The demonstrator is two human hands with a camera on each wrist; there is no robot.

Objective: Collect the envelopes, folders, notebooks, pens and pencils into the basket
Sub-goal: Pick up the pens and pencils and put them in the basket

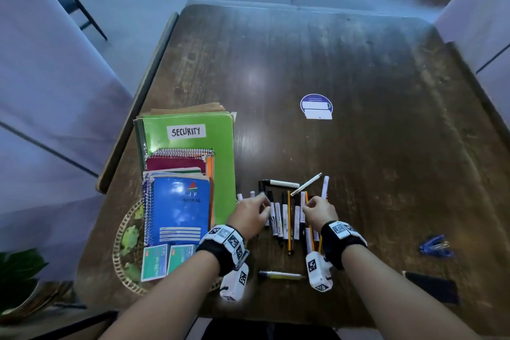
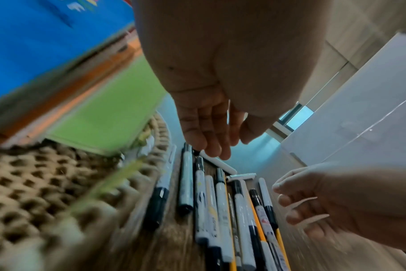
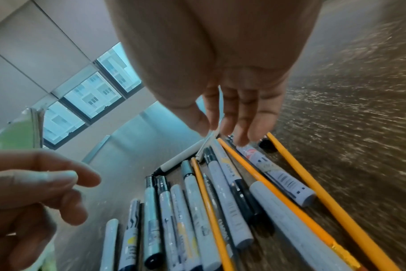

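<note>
Hovering over the pen row, both hands look ready to gather. Left hand (image 1: 252, 211) has fingers loosely bent w/ nothing held; its tips are just above or maybe brushing a white marker (image 2: 217, 162), can't tell which. Right hand (image 1: 320, 210) is also relaxed and part-open; a thin white stick sits between thumb and fingers in the right wrist view, but whether it's pinched is unclear.

Pens and pencils (image 1: 287, 215) lie mostly parallel on the table (image 1: 358, 69), just right of the basket (image 1: 125, 232). The basket is a flat woven tray already carrying the stack: green folder (image 1: 212, 130) under notebooks, blue notebook (image 1: 179, 210) on top.

Risks, as I judge them: round barrels roll, so a two-hand squeeze could squirt the outer ones sideways or off the near edge. The tray rim is low and the stack fills most of it, so pens dropped on top may slide off. One stray pen (image 1: 281, 274) lies near the edge, apart from the rest, easy to miss.

Counts: roughly 15 pens/markers, 3 or so yellow pencils, approx since they overlap; 1 green folder showing, several spiral notebooks, 2 small teal packs (image 1: 154, 263), brown envelopes peeking out behind, number unclear
</note>
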